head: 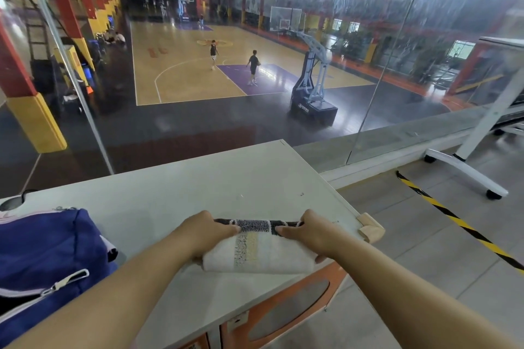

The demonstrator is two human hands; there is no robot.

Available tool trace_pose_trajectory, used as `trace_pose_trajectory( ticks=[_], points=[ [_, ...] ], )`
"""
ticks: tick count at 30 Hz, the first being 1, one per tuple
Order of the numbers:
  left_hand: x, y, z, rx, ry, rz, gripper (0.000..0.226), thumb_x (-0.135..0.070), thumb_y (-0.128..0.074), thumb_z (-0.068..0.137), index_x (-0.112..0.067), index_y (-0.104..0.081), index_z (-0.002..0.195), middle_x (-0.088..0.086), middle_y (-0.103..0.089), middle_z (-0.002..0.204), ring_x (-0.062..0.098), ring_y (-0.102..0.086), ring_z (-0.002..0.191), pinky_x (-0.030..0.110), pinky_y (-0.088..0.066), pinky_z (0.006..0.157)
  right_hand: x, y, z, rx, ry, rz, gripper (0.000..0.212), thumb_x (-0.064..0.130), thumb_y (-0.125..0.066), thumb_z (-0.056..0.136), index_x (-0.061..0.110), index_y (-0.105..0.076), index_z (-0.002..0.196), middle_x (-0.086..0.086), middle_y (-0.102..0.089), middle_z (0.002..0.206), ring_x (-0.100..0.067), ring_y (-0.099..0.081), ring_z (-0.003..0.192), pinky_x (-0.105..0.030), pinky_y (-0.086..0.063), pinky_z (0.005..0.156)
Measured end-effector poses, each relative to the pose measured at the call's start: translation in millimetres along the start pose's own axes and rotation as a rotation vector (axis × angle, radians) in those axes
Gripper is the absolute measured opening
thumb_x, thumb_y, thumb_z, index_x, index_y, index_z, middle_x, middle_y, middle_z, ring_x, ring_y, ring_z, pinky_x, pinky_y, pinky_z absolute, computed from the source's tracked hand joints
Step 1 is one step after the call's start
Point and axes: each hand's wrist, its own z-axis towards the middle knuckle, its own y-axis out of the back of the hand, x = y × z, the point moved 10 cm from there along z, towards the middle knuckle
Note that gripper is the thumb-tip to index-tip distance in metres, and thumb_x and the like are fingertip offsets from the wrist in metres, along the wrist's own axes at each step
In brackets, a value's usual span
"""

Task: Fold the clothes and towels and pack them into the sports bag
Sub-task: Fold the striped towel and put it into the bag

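Currently mid-fold: left hand (204, 231) and right hand (305, 231) each grip an end of the white towel with dark striped border (259, 252) on the pale grey table (198, 193). Next: carry it left into the blue fabric sports bag (54, 246); opening not visible.

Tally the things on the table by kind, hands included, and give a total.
towel: 1
sports bag: 1
hands: 2, left hand and right hand, both gripping the towel
total: 4
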Motion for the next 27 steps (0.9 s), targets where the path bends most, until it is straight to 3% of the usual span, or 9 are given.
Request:
trace_pose_trajectory(
  ticks=[4, 8, 10, 14, 16, 19, 22, 24, 27],
  points=[
    [3, -12, -6, 0.149, 0.104, -0.281, 0.029, -0.031, -0.071, 0.079, -0.007, -0.061, 0.088, 0.008, -0.063, 0.081, 0.020, -0.062, 0.067, 0.027, -0.051, 0.049, -3, -8, 4, 0.062, -0.018, 0.110, 0.049, 0.054, -0.071, 0.073, 0.006, -0.062, 0.077, -0.005, -0.064, 0.069, -0.021, -0.064, 0.064, -0.030, -0.054, 0.052],
    [11, -15, -10, 0.191, 0.113, -0.397, 0.043, -0.022, -0.081, 0.060, 0.000, -0.065, 0.093, 0.014, -0.071, 0.083, 0.024, -0.068, 0.068, 0.028, -0.053, 0.053, -6, -9, 2, 0.069, 0.010, 0.165, 0.052, 0.054, -0.079, 0.052, 0.011, -0.055, 0.069, -0.004, -0.054, 0.067, -0.019, -0.051, 0.062, -0.027, -0.036, 0.055],
    [14, -20, -14, 0.256, 0.116, -0.441, 0.043, -0.014, -0.081, 0.058, 0.001, -0.067, 0.096, 0.013, -0.073, 0.083, 0.024, -0.070, 0.069, 0.029, -0.055, 0.057, 0, -9, -5, 0.088, 0.079, 0.194, 0.053, 0.052, -0.080, 0.043, 0.013, -0.057, 0.072, -0.003, -0.054, 0.069, -0.018, -0.052, 0.065, -0.029, -0.036, 0.060],
    [5, -19, -27, 0.293, -0.049, -0.424, 0.034, 0.000, -0.081, 0.063, -0.005, -0.068, 0.094, 0.009, -0.074, 0.085, 0.025, -0.071, 0.079, 0.029, -0.057, 0.063, 12, -2, -26, 0.108, 0.196, 0.127, 0.038, 0.028, -0.086, 0.057, 0.012, -0.062, 0.081, 0.001, -0.058, 0.074, -0.014, -0.054, 0.070, -0.030, -0.042, 0.064],
    [-6, -8, -36, 0.200, -0.215, -0.314, 0.040, -0.003, -0.084, 0.059, -0.014, -0.067, 0.093, 0.002, -0.073, 0.087, 0.018, -0.069, 0.080, 0.026, -0.056, 0.068, 20, 3, -38, 0.072, 0.251, -0.017, 0.042, 0.028, -0.086, 0.057, 0.017, -0.059, 0.086, 0.005, -0.054, 0.084, -0.012, -0.051, 0.073, -0.027, -0.041, 0.061],
    [-18, 6, -58, 0.008, -0.420, -0.053, 0.040, -0.020, -0.086, 0.057, -0.024, -0.058, 0.085, -0.006, -0.065, 0.080, 0.009, -0.058, 0.072, 0.023, -0.044, 0.060, 36, 3, -57, -0.016, 0.364, -0.301, 0.051, 0.030, -0.082, 0.058, 0.020, -0.050, 0.095, 0.005, -0.045, 0.102, -0.014, -0.046, 0.082, -0.024, -0.039, 0.062],
    [-18, 3, -76, -0.012, -0.497, 0.094, 0.040, -0.032, -0.084, 0.060, -0.028, -0.054, 0.087, -0.010, -0.063, 0.082, 0.004, -0.056, 0.074, 0.022, -0.041, 0.062, 43, -7, -73, -0.009, 0.396, -0.390, 0.048, 0.025, -0.076, 0.063, 0.019, -0.042, 0.096, 0.001, -0.052, 0.093, -0.020, -0.051, 0.079, -0.029, -0.043, 0.059],
    [-14, 2, -83, -0.003, -0.511, 0.197, 0.040, -0.039, -0.080, 0.065, -0.032, -0.054, 0.095, -0.015, -0.062, 0.091, 0.005, -0.057, 0.083, 0.024, -0.046, 0.070, 45, -11, -82, 0.007, 0.369, -0.413, 0.047, 0.024, -0.074, 0.066, 0.019, -0.039, 0.098, 0.001, -0.054, 0.084, -0.017, -0.049, 0.068, -0.029, -0.040, 0.051],
    [-8, 8, -95, -0.026, -0.554, 0.445, 0.044, -0.042, -0.068, 0.076, -0.037, -0.051, 0.116, -0.015, -0.059, 0.114, 0.010, -0.055, 0.103, 0.029, -0.046, 0.087, 56, -11, -98, -0.013, 0.361, -0.489, 0.050, 0.029, -0.069, 0.070, 0.019, -0.040, 0.110, -0.001, -0.057, 0.090, -0.020, -0.053, 0.076, -0.031, -0.042, 0.058]
  ],
)
